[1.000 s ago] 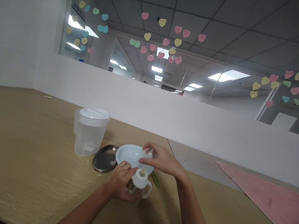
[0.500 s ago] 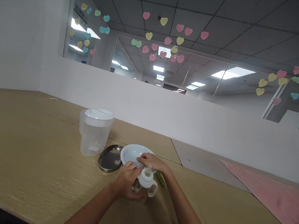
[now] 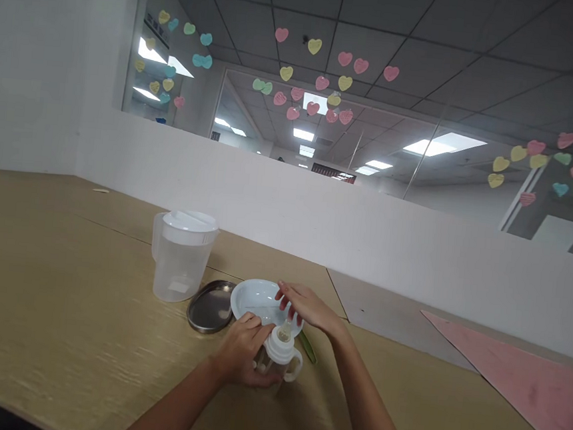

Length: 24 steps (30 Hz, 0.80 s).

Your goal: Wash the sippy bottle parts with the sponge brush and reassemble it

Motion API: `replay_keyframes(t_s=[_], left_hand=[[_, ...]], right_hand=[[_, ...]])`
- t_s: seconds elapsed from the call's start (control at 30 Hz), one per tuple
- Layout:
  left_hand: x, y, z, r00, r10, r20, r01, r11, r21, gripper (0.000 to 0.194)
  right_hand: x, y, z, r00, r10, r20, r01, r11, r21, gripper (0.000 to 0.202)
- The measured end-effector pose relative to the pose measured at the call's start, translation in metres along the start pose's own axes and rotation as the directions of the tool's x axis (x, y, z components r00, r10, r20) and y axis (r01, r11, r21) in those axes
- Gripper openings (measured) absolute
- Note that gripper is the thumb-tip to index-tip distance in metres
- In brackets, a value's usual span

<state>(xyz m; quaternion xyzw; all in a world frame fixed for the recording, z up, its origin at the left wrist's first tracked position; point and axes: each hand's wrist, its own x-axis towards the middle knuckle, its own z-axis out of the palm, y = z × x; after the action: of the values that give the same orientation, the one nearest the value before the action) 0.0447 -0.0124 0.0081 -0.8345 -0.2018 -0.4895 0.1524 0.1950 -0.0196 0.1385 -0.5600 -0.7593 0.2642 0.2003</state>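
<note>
My left hand (image 3: 243,353) is wrapped round a clear baby bottle (image 3: 280,350) with a white collar, a white loop handle and a clear nipple on top. The bottle stands upright, and my fingers hide part of its body. Just above the nipple, my right hand (image 3: 307,306) hovers with its fingers stretched out and slightly bent, holding nothing that I can see. It covers the right side of a pale blue-white bowl (image 3: 254,291) behind the bottle. From beside that bowl a green handle-like piece (image 3: 308,347) sticks out; its other end is hidden.
A lidded translucent pitcher (image 3: 182,259) stands back left. Between it and the bowl lies a dark oval metal tray (image 3: 211,307). A pink sheet (image 3: 518,372) covers the right of the wooden table (image 3: 83,304). A white wall with a window rises behind.
My right hand has lifted out of the bowl and moved slightly right, its fingers opening over the nipple. The left hand and bottle have stayed nearly in place.
</note>
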Motion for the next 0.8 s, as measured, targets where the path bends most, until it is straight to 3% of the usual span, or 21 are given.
replay_keyframes(t_s=[0.1,0.2,0.27,0.47,0.67,0.73,0.8], left_hand=[[0.000,0.000,-0.001,1.000,0.005,-0.018,-0.005,1.000,0.015,0.054],[-0.002,0.000,0.000,1.000,0.000,-0.027,0.001,1.000,0.031,0.057],[-0.003,0.000,0.001,1.000,-0.023,-0.017,0.024,0.999,0.035,0.061],[0.000,0.003,0.000,0.998,-0.050,-0.034,0.050,0.999,0.003,0.057],[0.001,0.003,-0.002,0.999,-0.050,0.018,0.051,0.998,-0.037,0.054],[0.001,0.002,-0.002,0.998,-0.061,0.033,0.062,0.998,-0.029,0.053],[0.001,0.002,-0.002,0.998,-0.055,0.045,0.056,0.998,-0.026,0.052]], right_hand=[[-0.021,-0.018,-0.002,0.984,0.029,0.177,0.002,0.984,-0.175,0.052],[-0.030,-0.026,0.006,0.993,-0.025,0.113,0.073,0.895,-0.441,0.037],[-0.030,-0.028,0.010,0.994,-0.054,0.094,0.095,0.847,-0.523,0.035],[-0.028,-0.023,0.007,0.980,-0.050,0.194,0.146,0.838,-0.525,0.038],[-0.029,-0.020,0.001,0.918,-0.155,0.365,0.321,0.830,-0.456,0.040],[-0.029,-0.021,0.000,0.935,-0.155,0.319,0.286,0.862,-0.419,0.041],[-0.030,-0.022,-0.002,0.974,-0.132,0.184,0.197,0.895,-0.400,0.040]])
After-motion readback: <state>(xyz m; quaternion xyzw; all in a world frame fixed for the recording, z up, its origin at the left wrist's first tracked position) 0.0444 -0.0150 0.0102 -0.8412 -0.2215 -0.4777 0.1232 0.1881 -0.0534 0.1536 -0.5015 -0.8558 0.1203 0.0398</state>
